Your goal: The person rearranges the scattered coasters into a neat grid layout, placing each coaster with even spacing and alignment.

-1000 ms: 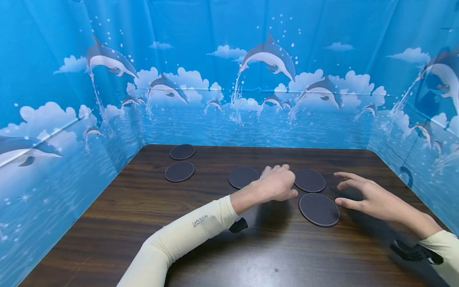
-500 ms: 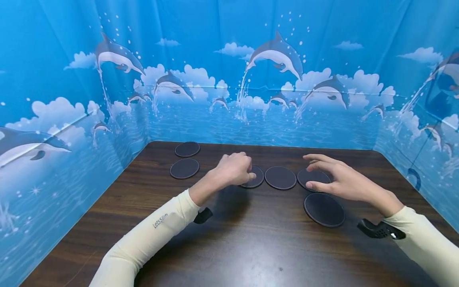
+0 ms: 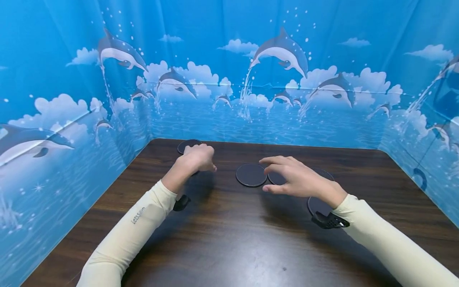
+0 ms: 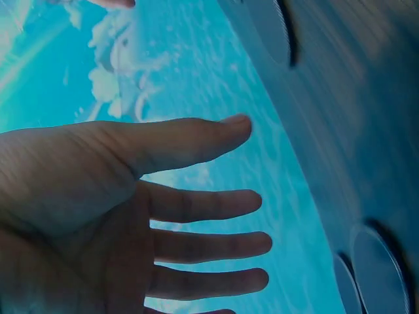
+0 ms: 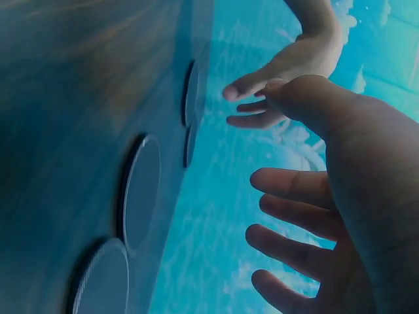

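Observation:
My left hand point(image 3: 195, 158) hovers at the left, over two dark round coasters with stitched edges. The far coaster point(image 3: 187, 145) shows behind the knuckles; the nearer one is almost wholly covered. In the left wrist view the thumb and fingers stretch out straight, holding nothing, with both coasters point(image 4: 380, 271) beyond them. My right hand point(image 3: 295, 177), fingers spread and loosely bent, hangs above the middle row. A coaster point(image 3: 251, 175) lies just left of its fingertips, and another coaster point(image 3: 275, 178) is partly under it. Its forearm overlaps a front coaster point(image 3: 317, 205) and a coaster point(image 3: 325, 173) behind.
The coasters lie flat on a dark wood-grain table point(image 3: 229, 231). A blue curtain point(image 3: 222, 119) printed with dolphins encloses its back and sides. A black strap point(image 3: 330, 221) sits at the right wrist, with a similar black piece point(image 3: 181, 203) under the left wrist.
My left hand has moved left from the middle row to the left pair of coasters. My right hand has followed leftward, from beside the right coasters to above the middle row.

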Action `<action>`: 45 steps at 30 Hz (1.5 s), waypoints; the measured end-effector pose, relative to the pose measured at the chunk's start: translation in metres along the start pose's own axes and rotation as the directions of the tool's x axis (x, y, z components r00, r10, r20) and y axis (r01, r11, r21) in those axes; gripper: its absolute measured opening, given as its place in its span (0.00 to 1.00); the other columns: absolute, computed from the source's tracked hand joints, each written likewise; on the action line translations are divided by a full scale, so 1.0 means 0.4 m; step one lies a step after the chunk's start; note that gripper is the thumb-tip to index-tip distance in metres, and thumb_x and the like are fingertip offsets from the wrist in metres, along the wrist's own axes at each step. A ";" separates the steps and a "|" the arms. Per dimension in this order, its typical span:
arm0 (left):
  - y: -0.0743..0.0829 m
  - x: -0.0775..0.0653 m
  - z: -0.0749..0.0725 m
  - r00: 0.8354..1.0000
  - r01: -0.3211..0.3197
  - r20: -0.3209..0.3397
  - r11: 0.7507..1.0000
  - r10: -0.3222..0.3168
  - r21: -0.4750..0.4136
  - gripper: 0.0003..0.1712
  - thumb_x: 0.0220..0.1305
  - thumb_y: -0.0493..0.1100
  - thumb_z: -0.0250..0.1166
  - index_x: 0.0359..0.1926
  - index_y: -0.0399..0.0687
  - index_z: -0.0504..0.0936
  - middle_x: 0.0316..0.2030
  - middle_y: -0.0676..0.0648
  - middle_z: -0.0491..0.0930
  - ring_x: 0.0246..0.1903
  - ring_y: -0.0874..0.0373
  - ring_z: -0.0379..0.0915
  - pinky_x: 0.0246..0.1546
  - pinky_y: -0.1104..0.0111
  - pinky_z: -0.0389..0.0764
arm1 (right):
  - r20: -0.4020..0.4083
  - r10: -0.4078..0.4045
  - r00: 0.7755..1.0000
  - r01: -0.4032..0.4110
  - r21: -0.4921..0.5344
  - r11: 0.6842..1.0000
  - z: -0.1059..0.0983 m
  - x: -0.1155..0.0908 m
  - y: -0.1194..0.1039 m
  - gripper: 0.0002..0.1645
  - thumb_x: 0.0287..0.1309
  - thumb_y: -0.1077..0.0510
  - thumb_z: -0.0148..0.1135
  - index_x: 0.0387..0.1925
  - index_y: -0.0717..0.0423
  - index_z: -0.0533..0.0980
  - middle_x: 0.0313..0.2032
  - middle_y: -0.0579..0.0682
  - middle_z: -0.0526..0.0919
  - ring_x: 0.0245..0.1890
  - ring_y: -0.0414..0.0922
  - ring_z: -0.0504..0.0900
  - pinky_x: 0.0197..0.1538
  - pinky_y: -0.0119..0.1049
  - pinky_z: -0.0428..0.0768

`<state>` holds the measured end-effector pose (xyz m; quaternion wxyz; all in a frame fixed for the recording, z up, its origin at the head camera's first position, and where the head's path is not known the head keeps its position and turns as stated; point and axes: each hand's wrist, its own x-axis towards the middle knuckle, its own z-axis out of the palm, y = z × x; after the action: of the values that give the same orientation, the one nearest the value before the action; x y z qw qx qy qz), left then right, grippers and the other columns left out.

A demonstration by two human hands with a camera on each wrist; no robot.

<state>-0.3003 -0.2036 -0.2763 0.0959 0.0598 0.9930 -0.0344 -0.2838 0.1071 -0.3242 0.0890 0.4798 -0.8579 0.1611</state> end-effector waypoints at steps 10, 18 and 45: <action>-0.119 0.016 0.025 0.990 0.083 0.113 0.995 -0.088 0.051 0.44 0.57 0.56 0.78 0.68 0.41 0.72 0.65 0.34 0.69 0.64 0.32 0.63 0.61 0.36 0.61 | 0.136 -0.085 0.987 0.070 0.110 0.991 0.089 0.134 -0.095 0.29 0.67 0.33 0.62 0.52 0.51 0.83 0.70 0.49 0.70 0.69 0.50 0.68 0.67 0.57 0.64; -0.165 0.030 0.038 0.979 0.162 0.110 0.983 -0.171 0.087 0.58 0.49 0.58 0.83 0.74 0.41 0.65 0.66 0.31 0.66 0.64 0.30 0.61 0.61 0.35 0.58 | 0.169 -0.100 0.981 0.075 0.150 0.986 0.157 0.238 -0.126 0.35 0.64 0.31 0.63 0.58 0.52 0.81 0.71 0.46 0.68 0.70 0.47 0.66 0.68 0.53 0.64; -0.269 0.081 0.057 0.969 0.158 0.179 0.984 -0.170 0.079 0.59 0.47 0.58 0.83 0.74 0.39 0.66 0.67 0.30 0.65 0.62 0.35 0.66 0.60 0.37 0.61 | 0.157 0.137 0.978 -0.155 0.112 0.981 0.261 0.455 -0.091 0.42 0.60 0.30 0.66 0.63 0.55 0.78 0.70 0.52 0.69 0.67 0.51 0.69 0.65 0.52 0.68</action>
<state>-0.3411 -0.3084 -0.2991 0.1824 -0.0229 0.9797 -0.0794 -0.3482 -0.0930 -0.3586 -0.0174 0.4305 -0.8835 0.1838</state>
